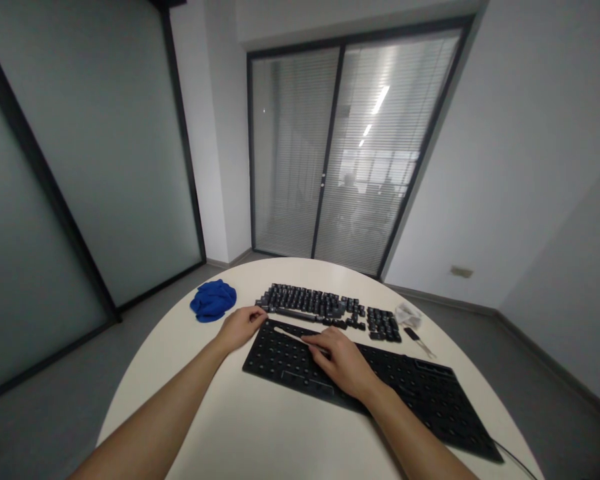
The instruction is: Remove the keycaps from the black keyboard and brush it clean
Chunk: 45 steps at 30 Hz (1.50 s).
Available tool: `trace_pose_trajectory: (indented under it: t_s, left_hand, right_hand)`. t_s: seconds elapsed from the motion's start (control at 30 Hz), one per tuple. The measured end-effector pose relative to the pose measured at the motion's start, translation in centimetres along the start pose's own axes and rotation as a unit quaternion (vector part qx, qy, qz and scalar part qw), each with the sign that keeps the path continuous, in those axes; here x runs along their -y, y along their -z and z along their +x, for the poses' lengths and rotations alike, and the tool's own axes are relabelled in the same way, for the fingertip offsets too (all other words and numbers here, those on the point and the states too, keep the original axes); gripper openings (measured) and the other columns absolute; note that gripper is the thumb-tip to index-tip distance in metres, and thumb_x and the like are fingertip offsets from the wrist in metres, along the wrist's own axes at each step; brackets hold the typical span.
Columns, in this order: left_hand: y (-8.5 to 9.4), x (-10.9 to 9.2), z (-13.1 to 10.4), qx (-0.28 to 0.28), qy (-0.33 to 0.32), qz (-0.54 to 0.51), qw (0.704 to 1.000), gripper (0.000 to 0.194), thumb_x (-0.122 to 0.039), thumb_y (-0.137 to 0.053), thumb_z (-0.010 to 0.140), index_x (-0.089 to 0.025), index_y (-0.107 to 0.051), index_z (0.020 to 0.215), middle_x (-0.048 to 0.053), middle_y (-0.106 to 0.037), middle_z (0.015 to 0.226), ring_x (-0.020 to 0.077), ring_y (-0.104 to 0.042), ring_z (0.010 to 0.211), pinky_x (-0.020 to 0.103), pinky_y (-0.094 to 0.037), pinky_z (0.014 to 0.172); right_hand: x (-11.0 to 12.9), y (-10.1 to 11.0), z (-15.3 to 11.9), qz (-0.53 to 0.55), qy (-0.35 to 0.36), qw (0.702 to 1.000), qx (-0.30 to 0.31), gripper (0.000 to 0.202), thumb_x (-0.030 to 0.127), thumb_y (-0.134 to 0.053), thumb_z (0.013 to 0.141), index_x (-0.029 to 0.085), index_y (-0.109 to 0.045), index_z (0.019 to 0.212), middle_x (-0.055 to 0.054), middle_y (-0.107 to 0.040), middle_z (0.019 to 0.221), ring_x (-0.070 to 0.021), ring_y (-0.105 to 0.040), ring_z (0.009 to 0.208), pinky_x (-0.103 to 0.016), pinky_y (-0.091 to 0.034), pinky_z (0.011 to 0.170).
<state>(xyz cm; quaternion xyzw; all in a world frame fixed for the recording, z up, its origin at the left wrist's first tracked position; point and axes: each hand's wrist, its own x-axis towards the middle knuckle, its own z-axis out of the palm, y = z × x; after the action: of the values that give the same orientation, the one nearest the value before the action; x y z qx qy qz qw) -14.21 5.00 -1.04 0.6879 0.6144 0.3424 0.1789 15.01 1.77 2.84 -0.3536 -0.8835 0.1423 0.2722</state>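
A black keyboard (395, 373) with its keycaps off lies slanted on the table, its rows of key switches bare. My right hand (343, 360) is over its left half, thumb and fingers closed on a thin white cotton swab (290, 335). The swab's tip points left, low over the upper left rows; I cannot tell whether it touches them. At the keyboard's upper left corner, my left hand (243, 327) has its fingers curled against the edge. Loose black keycaps (305, 300) are laid out in rows just behind the keyboard.
A crumpled blue cloth (213, 300) lies at the left of the round white table (220, 427). To the right of the keycaps are a clear plastic bag (409, 315) and a small black-ended tool (420, 342). A cable (515, 459) runs off the keyboard's right end.
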Motion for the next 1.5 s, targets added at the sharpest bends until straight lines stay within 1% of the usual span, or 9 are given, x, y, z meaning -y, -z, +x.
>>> trace_pose_trajectory:
  t_s: [0.17,0.33,0.47,0.57,0.93,1.13,1.27,1.4,1.5]
  left_hand:
    - [0.10,-0.19,-0.09,0.004,0.003,-0.001,1.000,0.032,-0.047,-0.052,0.086,-0.024,-0.073,0.089,0.001,-0.074,0.084,0.0214,-0.066,0.078,0.027,-0.045,0.073]
    - [0.07,-0.18,-0.07,0.005,0.004,-0.003,1.000,0.033,-0.049,-0.052,0.086,-0.023,-0.073,0.089,0.002,-0.074,0.085,0.0217,-0.066,0.080,0.027,-0.045,0.073]
    - [-0.10,0.06,0.05,0.006,0.005,-0.005,1.000,0.033,-0.049,-0.052,0.086,-0.023,-0.073,0.088,0.002,-0.074,0.083,0.0213,-0.066,0.078,0.026,-0.045,0.071]
    - [-0.14,0.15,0.06,0.006,0.005,-0.005,1.000,0.033,-0.049,-0.052,0.086,-0.024,-0.073,0.089,0.001,-0.074,0.084,0.0209,-0.066,0.078,0.026,-0.044,0.071]
    - [-0.11,0.15,0.06,0.004,0.007,-0.005,1.000,0.030,-0.046,-0.052,0.086,-0.024,-0.073,0.089,0.001,-0.075,0.084,0.0210,-0.067,0.078,0.026,-0.044,0.070]
    - [0.08,-0.21,-0.10,0.006,0.008,-0.007,1.000,0.032,-0.048,-0.052,0.086,-0.024,-0.073,0.089,0.001,-0.075,0.087,0.0224,-0.067,0.080,0.027,-0.045,0.073]
    - [0.11,-0.34,-0.13,0.006,0.007,-0.005,1.000,0.033,-0.049,-0.052,0.086,-0.023,-0.073,0.090,0.002,-0.075,0.085,0.0221,-0.067,0.080,0.027,-0.045,0.072]
    - [0.07,-0.24,-0.07,0.004,0.005,-0.001,1.000,0.032,-0.047,-0.052,0.086,-0.023,-0.073,0.088,0.001,-0.074,0.083,0.0212,-0.066,0.078,0.027,-0.045,0.071]
    - [0.09,-0.22,-0.10,0.003,0.003,0.001,1.000,0.031,-0.046,-0.052,0.087,-0.024,-0.073,0.089,0.001,-0.074,0.084,0.0210,-0.066,0.078,0.027,-0.045,0.072]
  right_hand:
    - [-0.12,-0.06,0.02,-0.008,0.006,1.000,0.010,0.028,0.026,-0.054,0.095,0.026,-0.072,0.116,-0.006,-0.068,0.084,-0.0210,-0.057,0.085,-0.032,-0.044,0.078]
    - [-0.06,-0.12,-0.02,-0.003,0.009,1.000,-0.002,0.028,0.025,-0.053,0.095,0.024,-0.071,0.117,-0.006,-0.069,0.088,-0.0209,-0.057,0.088,-0.032,-0.044,0.080]
    - [0.03,-0.13,0.03,-0.001,0.013,1.000,0.007,0.026,0.023,-0.056,0.093,0.024,-0.072,0.113,-0.005,-0.070,0.087,-0.0206,-0.057,0.086,-0.032,-0.044,0.080]
    - [0.04,-0.16,0.11,0.002,0.012,1.000,-0.001,0.027,0.022,-0.055,0.093,0.024,-0.072,0.114,-0.006,-0.071,0.089,-0.0207,-0.058,0.088,-0.032,-0.045,0.081]
    - [0.11,-0.21,0.03,0.014,0.004,1.000,-0.007,0.027,0.023,-0.055,0.092,0.023,-0.072,0.113,-0.006,-0.073,0.096,-0.0213,-0.060,0.092,-0.033,-0.046,0.082]
    - [-0.25,-0.35,0.10,0.013,-0.013,1.000,-0.021,0.027,0.025,-0.053,0.095,0.022,-0.072,0.115,-0.008,-0.071,0.094,-0.0224,-0.059,0.093,-0.034,-0.047,0.083]
    - [-0.52,-0.43,0.08,0.006,-0.020,0.999,-0.029,0.029,0.027,-0.051,0.097,0.023,-0.070,0.118,-0.008,-0.071,0.098,-0.0229,-0.058,0.095,-0.035,-0.046,0.085]
    - [-0.64,-0.46,0.14,0.000,-0.022,1.000,-0.017,0.030,0.029,-0.050,0.097,0.022,-0.069,0.119,-0.008,-0.070,0.094,-0.0230,-0.057,0.093,-0.034,-0.046,0.083]
    - [-0.57,-0.45,0.18,-0.002,-0.020,1.000,-0.018,0.031,0.029,-0.049,0.098,0.022,-0.069,0.120,-0.009,-0.070,0.095,-0.0230,-0.057,0.094,-0.035,-0.045,0.084]
